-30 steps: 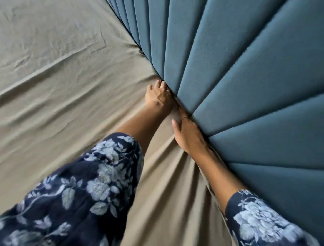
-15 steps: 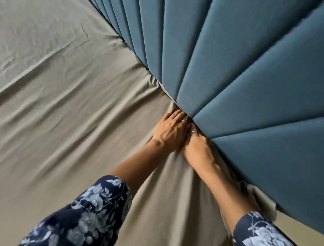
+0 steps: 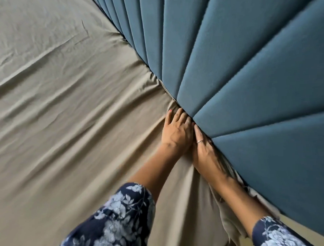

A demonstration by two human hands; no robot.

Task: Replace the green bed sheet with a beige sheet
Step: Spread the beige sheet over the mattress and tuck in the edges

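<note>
The beige sheet (image 3: 68, 130) covers the mattress across the whole left and centre of the view, creased in long ridges that run toward the seam where it meets the headboard; no brand, label or writing can be read on any surface. Nearest the camera, two navy floral sleeves (image 3: 113, 223) enter from the bottom edge; beside the right forearm a loose flap of the sheet hangs bunched down along the headboard's lower edge. The right hand (image 3: 207, 154) lies along that seam, fingers straight and pressed together, a ring on one of them, their tips pushed into the gap so that the ends are hidden; whether they pinch cloth down there cannot be told. The left hand (image 3: 176, 129) touches it just beyond, flat on the sheet, fingers close together and angled into the same gap, thumb lying out along the fabric. Farther on, the blue padded headboard (image 3: 248, 72), in stitched vertical panels, fills the right side; its lower edge runs diagonally up to the top of the view, with the sheet tucked tight against it; the open room lies leftward, over the flat sheet.
</note>
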